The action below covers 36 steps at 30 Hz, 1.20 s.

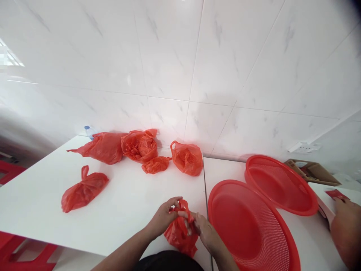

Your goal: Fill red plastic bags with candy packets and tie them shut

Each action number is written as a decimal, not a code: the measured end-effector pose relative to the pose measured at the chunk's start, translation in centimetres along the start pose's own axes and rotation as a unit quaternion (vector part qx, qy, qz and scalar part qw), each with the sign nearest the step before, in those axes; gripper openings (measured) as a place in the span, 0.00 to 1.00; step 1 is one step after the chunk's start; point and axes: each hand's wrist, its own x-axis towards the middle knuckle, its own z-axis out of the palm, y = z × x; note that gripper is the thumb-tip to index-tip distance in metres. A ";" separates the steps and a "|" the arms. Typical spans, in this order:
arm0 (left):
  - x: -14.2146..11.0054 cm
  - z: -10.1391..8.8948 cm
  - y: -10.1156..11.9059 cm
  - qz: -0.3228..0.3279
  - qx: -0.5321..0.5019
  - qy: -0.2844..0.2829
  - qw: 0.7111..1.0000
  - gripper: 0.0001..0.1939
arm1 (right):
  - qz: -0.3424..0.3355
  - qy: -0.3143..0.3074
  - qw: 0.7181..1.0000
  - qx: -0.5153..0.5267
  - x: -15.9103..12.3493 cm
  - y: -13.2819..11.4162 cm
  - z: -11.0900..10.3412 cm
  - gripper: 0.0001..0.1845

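At the near edge of the white table, a red plastic bag (180, 235) hangs between my two hands. My left hand (165, 218) pinches the top of the bag from the left. On the other side, my right hand (201, 227) has its fingers closed on the bag's gathered neck or handle. What the bag contains is hidden. Another red bag (84, 190) lies on its own at the left, its knotted top sticking up.
Along the wall sit more red bags: a large one (108, 147), an open one (141, 146), a small tied one (156, 165) and one with a loop handle (187, 160). Two red baskets (235, 218) stand right. Another person's hand (346, 222) is at far right. A bottle (89, 131) stands behind.
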 end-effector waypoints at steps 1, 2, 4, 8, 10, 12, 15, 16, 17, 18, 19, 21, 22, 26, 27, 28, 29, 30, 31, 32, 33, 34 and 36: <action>0.0 0.1 -0.2 -0.017 -0.033 -0.025 0.999 0.03 | 0.001 -0.003 1.000 -0.027 -0.1 -0.1 -0.1 0.28; 0.0 0.2 -0.3 -0.032 -0.053 -0.048 0.997 0.03 | 0.002 0.000 0.999 -0.044 -0.1 -0.2 -0.1 0.26; 0.0 0.5 -0.3 -0.044 -0.056 -0.068 0.995 0.04 | -0.001 0.016 0.998 -0.057 0.3 0.1 0.0 0.17; -0.1 0.9 0.2 -0.028 0.034 -0.020 0.999 0.04 | -0.006 0.138 0.973 -0.184 1.5 1.7 -0.2 0.13; -0.2 0.9 0.3 -0.033 0.083 -0.016 0.996 0.04 | 0.015 0.172 0.945 -0.277 1.8 2.3 -0.5 0.09; -0.4 0.9 0.3 -0.031 0.124 -0.020 0.992 0.04 | 0.034 0.165 0.939 -0.300 2.0 2.5 -0.7 0.06; -0.7 0.9 0.1 -0.024 0.167 -0.024 0.985 0.03 | 0.031 0.138 0.970 -0.196 1.8 2.2 -0.6 0.10; -0.9 1.0 0.0 -0.024 0.176 -0.025 0.984 0.03 | 0.032 0.126 0.981 -0.142 1.7 2.1 -0.5 0.11; -1.0 1.0 0.0 -0.024 0.184 -0.028 0.982 0.03 | 0.037 0.110 0.990 -0.086 1.6 2.1 -0.4 0.13; -1.1 1.1 -0.1 -0.024 0.190 -0.030 0.981 0.03 | 0.043 0.091 0.995 -0.030 1.5 2.0 -0.4 0.14; -1.1 1.1 -0.2 -0.023 0.196 -0.031 0.980 0.03 | 0.049 0.071 0.996 0.026 1.4 2.1 -0.4 0.14; -1.3 0.9 -0.6 -0.009 0.198 -0.026 0.980 0.04 | 0.058 0.055 0.990 0.113 1.2 2.4 -0.8 0.13; -1.3 0.6 -1.0 0.006 0.196 -0.026 0.980 0.05 | 0.060 0.069 0.988 0.127 1.2 2.5 -1.2 0.13; -1.9 -2.3 -4.2 0.057 0.195 -0.005 0.979 0.06 | 0.038 0.267 0.958 -0.095 1.0 2.9 -3.4 0.13; -2.2 -3.3 -5.3 0.046 0.196 0.015 0.979 0.06 | 0.024 0.314 0.933 -0.175 0.8 2.9 -4.0 0.13; -2.5 -4.3 -6.4 0.021 0.197 0.038 0.979 0.04 | 0.010 0.344 0.907 -0.241 0.6 3.0 -4.5 0.14; -2.7 -5.2 -7.4 -0.010 0.201 0.052 0.978 0.03 | 0.001 0.353 0.889 -0.292 0.4 3.1 -4.9 0.15; -3.0 -5.9 -8.2 -0.037 0.209 0.066 0.975 0.01 | -0.004 0.343 0.881 -0.326 0.2 3.3 -5.2 0.16; -3.1 -6.5 -8.9 -0.060 0.218 0.075 0.971 0.02 | -0.004 0.322 0.880 -0.348 0.0 3.5 -5.3 0.16; -3.2 -6.8 -9.3 -0.075 0.228 0.084 0.967 0.03 | -0.004 0.299 0.884 -0.359 -0.2 3.7 -5.4 0.17; -3.2 -7.0 -9.5 -0.083 0.237 0.097 0.963 0.03 | -0.003 0.277 0.890 -0.361 -0.4 4.0 -5.4 0.17; -3.1 -7.0 -9.5 -0.083 0.239 0.109 0.961 0.03 | 0.002 0.258 0.897 -0.359 -0.5 4.2 -5.4 0.17; -2.7 -6.5 -9.2 -0.071 0.219 0.118 0.966 0.13 | 0.024 0.226 0.910 -0.347 -0.5 4.9 -5.3 0.21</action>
